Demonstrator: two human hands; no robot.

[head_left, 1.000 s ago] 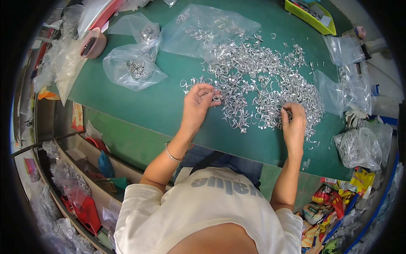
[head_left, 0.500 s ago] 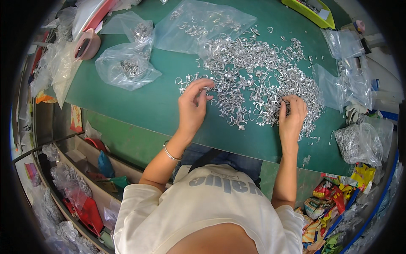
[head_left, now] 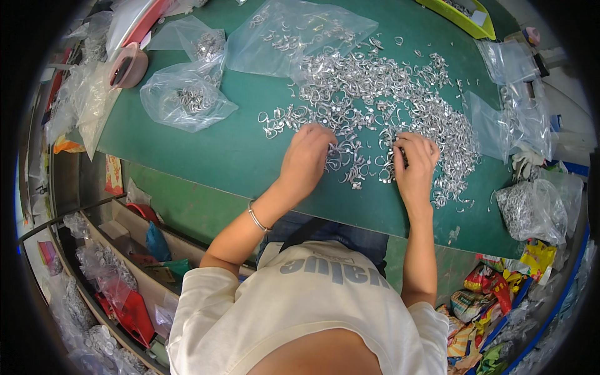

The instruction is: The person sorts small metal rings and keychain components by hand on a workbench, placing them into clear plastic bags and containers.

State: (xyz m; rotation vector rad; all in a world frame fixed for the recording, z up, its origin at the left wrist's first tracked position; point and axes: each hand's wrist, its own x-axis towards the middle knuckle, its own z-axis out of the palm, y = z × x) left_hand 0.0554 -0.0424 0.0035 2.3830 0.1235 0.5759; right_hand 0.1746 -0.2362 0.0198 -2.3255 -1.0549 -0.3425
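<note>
A large spread of small silver metal rings (head_left: 350,78) covers the middle and right of the green table. Many are open bands, some with flat round tops. My left hand (head_left: 309,156) rests at the near left part of the spread, its fingers bent together and down onto the rings. The fingertips are hidden, so what they pinch cannot be made out. At the near middle of the heap, my right hand (head_left: 417,167) reaches down with curved fingers. Its thumb stands apart from them, and the fingertips touch the rings.
Clear plastic bags with rings (head_left: 195,97) lie at the left; a larger clear bag (head_left: 294,37) lies behind. A pink cup (head_left: 131,67) stands far left, a yellow-green tray (head_left: 459,19) far right. A filled bag (head_left: 528,209) sits at the right edge.
My left hand has moved right and slightly nearer, its fingers now turned down onto the rings. My right hand has shifted left within the heap.
</note>
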